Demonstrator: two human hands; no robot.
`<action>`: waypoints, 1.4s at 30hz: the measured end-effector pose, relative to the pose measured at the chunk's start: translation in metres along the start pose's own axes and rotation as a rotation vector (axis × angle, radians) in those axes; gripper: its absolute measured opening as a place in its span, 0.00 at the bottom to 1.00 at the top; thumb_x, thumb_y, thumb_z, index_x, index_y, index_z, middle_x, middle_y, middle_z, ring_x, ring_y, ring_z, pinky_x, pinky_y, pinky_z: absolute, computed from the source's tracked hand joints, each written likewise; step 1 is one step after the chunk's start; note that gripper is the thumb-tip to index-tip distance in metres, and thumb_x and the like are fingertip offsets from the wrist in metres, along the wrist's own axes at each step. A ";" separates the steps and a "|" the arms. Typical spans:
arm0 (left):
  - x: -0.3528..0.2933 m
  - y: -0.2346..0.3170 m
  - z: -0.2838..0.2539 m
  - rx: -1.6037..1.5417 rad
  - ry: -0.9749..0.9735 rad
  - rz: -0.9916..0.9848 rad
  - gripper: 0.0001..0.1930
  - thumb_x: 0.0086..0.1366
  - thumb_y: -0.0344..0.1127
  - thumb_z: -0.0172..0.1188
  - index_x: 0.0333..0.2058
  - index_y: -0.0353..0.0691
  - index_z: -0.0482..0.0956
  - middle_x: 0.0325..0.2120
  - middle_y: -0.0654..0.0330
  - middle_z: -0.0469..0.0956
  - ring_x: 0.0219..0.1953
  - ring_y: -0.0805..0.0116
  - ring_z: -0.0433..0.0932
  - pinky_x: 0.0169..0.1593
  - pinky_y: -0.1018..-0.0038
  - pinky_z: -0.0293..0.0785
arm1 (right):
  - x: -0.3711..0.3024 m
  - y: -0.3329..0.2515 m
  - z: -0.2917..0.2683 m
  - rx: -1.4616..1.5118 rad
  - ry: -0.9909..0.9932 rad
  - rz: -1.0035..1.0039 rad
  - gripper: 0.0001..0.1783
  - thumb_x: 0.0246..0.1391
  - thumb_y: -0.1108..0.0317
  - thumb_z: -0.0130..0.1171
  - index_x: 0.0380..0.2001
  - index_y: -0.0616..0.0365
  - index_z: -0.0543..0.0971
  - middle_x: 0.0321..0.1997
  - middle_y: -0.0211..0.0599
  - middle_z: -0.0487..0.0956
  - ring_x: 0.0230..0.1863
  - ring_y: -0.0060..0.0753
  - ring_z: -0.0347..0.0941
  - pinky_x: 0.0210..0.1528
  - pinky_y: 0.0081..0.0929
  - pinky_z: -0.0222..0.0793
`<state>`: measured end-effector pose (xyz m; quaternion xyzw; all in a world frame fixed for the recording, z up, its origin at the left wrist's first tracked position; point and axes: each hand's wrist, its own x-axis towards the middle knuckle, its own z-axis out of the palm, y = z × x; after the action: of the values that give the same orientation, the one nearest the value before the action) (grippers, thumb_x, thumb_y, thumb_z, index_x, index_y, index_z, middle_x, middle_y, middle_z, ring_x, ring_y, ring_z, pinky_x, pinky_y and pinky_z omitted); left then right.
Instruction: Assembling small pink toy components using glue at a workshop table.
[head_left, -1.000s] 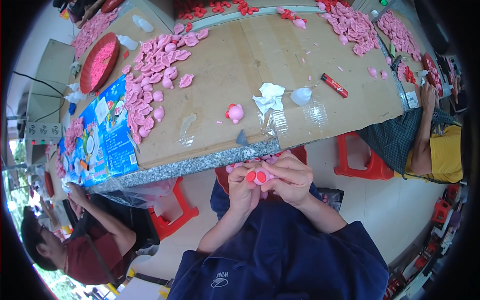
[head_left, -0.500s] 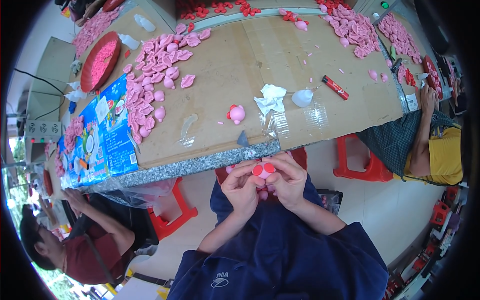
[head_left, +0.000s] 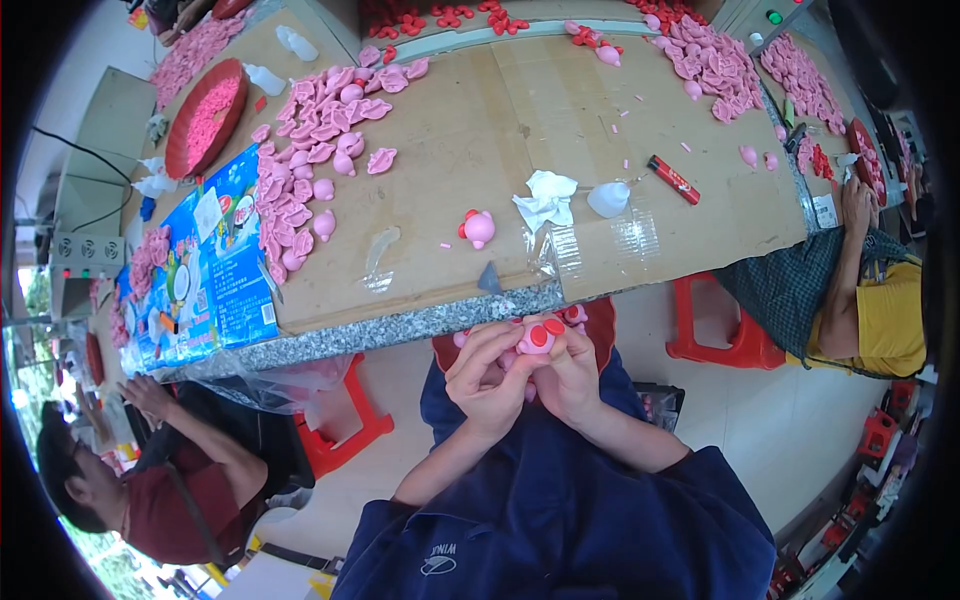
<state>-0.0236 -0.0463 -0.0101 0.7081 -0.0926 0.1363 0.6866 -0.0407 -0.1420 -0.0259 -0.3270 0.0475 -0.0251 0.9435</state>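
Observation:
Both my hands are together below the table's front edge, over my lap. My left hand [head_left: 490,385] and my right hand [head_left: 570,375] grip one small pink toy piece with red round parts [head_left: 540,335] between the fingertips. More pink bits show in my lap behind the hands. On the cardboard-covered table [head_left: 600,150] a finished pink toy figure with red parts [head_left: 478,228] stands alone, a short way ahead of my hands.
Piles of pink pieces [head_left: 310,170] lie at the table's left and far right [head_left: 715,65]. A crumpled white tissue [head_left: 545,198], a red marker [head_left: 672,178], a red bowl [head_left: 205,115] and a blue printed bag [head_left: 205,265] are there. Seated persons are at left [head_left: 150,480] and right [head_left: 870,300]. Red stools stand underneath.
My hands have turned the pink piece slightly between the fingers and stayed in the same place. Nothing on the table moved.

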 end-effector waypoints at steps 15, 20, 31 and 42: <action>0.009 0.003 0.005 0.063 0.016 0.063 0.18 0.40 0.21 0.69 0.34 0.30 0.78 0.32 0.55 0.75 0.35 0.68 0.74 0.38 0.77 0.70 | 0.004 0.002 -0.007 0.145 -0.061 0.116 0.21 0.57 0.58 0.49 0.46 0.64 0.70 0.44 0.35 0.71 0.46 0.27 0.66 0.52 0.30 0.61; 0.008 -0.001 0.005 0.083 0.032 0.121 0.20 0.38 0.22 0.71 0.34 0.30 0.78 0.31 0.56 0.75 0.34 0.67 0.73 0.37 0.77 0.70 | 0.003 0.003 -0.009 0.275 -0.108 0.195 0.23 0.59 0.56 0.46 0.50 0.62 0.66 0.46 0.34 0.69 0.49 0.28 0.65 0.54 0.32 0.60; 0.003 -0.003 0.006 0.050 0.055 0.016 0.25 0.35 0.27 0.73 0.37 0.34 0.78 0.32 0.61 0.70 0.36 0.69 0.70 0.37 0.79 0.68 | 0.002 0.006 -0.012 0.369 -0.104 0.269 0.20 0.61 0.59 0.44 0.50 0.61 0.66 0.48 0.35 0.69 0.51 0.28 0.65 0.55 0.30 0.59; 0.007 -0.014 -0.013 0.055 0.019 0.019 0.21 0.42 0.19 0.67 0.38 0.33 0.74 0.40 0.54 0.71 0.42 0.65 0.71 0.46 0.73 0.68 | 0.027 -0.034 0.004 -0.764 0.045 -0.059 0.14 0.55 0.75 0.50 0.45 0.64 0.73 0.39 0.34 0.73 0.34 0.17 0.68 0.37 0.14 0.65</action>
<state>-0.0135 -0.0319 -0.0213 0.7245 -0.0892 0.1519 0.6664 -0.0136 -0.1686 -0.0037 -0.6558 0.0648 -0.0400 0.7511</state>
